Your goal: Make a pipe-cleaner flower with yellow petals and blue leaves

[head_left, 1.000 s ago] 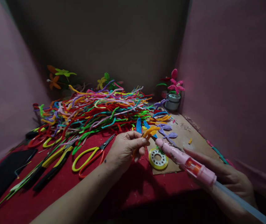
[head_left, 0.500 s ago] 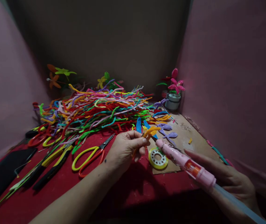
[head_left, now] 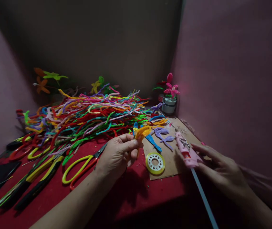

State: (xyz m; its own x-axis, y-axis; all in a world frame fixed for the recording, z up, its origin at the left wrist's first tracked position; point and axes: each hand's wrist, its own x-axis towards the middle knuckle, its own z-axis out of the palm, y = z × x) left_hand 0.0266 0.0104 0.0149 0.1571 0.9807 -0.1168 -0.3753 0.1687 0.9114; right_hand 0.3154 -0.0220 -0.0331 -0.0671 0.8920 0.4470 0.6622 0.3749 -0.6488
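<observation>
My left hand is closed in a pinch on an orange pipe-cleaner petal, its looped end sticking up past the fingertips. On the right, a pink hot glue gun with a pale glue stick trailing from its back is at the right side of the cardboard, nozzle pointing away from me. My right hand has its fingers and thumb around the gun's handle, which is partly hidden. A roll of yellow tape lies between the two hands. Purple petals and blue petals rest beyond it.
A big heap of coloured pipe cleaners covers the back. Scissors, pliers and a black flat object lie left on the red cloth. A potted pink flower stands at the back right, near the wall.
My right hand has swung the glue gun rightward and turned its nozzle away from the petal, toward the cardboard's right side. My left hand keeps its pinch on the orange petal. The view has shifted slightly.
</observation>
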